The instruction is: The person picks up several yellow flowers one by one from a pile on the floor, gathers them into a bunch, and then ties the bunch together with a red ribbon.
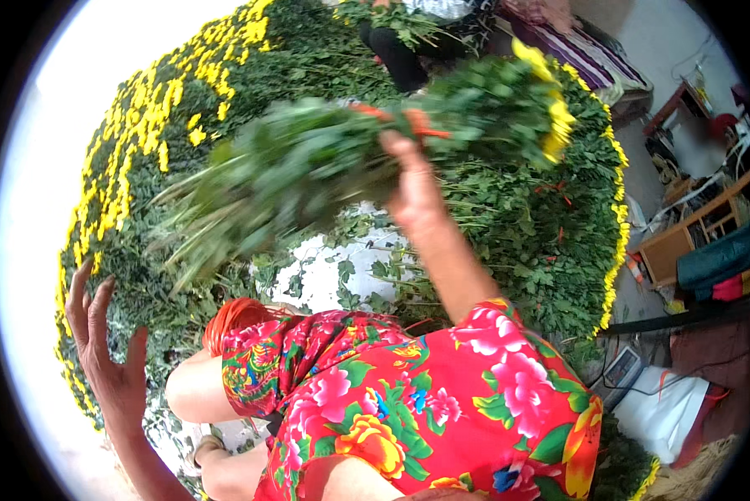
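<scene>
My right hand (412, 181) grips a large bunch of yellow chrysanthemums (325, 144) around its stems. The bunch is blurred and held up, blooms to the right and cut stems to the left. An orange-red tie (422, 122) crosses it just above my fingers. My left hand (102, 338) is raised at the far left, fingers spread, holding nothing. Below and behind it lie leafy chrysanthemum stems. A hank of orange-red string (237, 319) rests on my thigh by the hem of the red floral garment (406, 388).
Heaped yellow-flowered stems (137, 134) line the left side. More bunches (525, 232) are stacked at right, blooms outward. Another person (406, 56) sits at the top, with stems in hand. Loose leaves litter the pale floor (312, 275). A wooden chair (681, 250) and a white sack (659, 407) stand at right.
</scene>
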Demonstrator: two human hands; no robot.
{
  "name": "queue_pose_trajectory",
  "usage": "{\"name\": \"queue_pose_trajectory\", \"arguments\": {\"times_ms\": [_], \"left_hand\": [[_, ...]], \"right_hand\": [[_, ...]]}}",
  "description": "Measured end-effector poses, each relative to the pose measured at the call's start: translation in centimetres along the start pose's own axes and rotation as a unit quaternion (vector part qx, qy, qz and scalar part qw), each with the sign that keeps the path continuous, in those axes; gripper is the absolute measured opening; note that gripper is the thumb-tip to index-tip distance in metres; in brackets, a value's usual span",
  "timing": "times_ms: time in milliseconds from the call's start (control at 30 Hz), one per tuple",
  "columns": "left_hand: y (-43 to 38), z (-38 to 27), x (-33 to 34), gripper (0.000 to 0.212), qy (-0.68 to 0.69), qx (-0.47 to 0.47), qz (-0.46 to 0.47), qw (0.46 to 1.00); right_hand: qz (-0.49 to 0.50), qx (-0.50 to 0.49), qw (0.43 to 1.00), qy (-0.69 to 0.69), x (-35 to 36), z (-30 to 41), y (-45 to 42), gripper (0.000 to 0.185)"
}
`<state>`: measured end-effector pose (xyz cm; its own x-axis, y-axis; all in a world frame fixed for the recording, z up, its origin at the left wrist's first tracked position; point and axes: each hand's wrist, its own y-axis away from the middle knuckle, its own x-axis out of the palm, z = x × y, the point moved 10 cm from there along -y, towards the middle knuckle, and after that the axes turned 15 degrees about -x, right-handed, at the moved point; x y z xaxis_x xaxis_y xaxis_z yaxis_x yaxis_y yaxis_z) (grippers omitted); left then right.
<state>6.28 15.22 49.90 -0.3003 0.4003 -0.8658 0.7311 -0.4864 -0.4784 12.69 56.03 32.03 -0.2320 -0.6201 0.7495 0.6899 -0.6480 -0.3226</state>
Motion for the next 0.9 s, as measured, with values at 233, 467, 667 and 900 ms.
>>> {"name": "queue_pose_trajectory", "arguments": {"times_ms": [233, 467, 667, 900], "left_hand": [[4.0, 27.8, 9.0, 0.056, 0.184, -0.336, 0.161, 0.910], [9.8, 39.3, 14.0, 0.068, 0.188, -0.471, 0.199, 0.839], [17.9, 34.3, 14.2, 0.059, 0.207, -0.444, 0.213, 0.845], [30.3, 33.4, 18.0, 0.049, 0.367, -0.617, 0.207, 0.665]], "right_hand": [[-0.405, -0.094, 0.869, 0.267, -29.7, 17.9, 3.1, 0.063], [-0.502, 0.021, 0.777, 0.378, -48.9, 25.8, 6.6, 0.095], [-0.404, 0.079, 0.446, 0.795, -45.2, 25.9, 7.3, 0.094], [0.084, 0.045, 0.515, 0.852, -23.6, -1.6, -3.8, 0.049]]}}
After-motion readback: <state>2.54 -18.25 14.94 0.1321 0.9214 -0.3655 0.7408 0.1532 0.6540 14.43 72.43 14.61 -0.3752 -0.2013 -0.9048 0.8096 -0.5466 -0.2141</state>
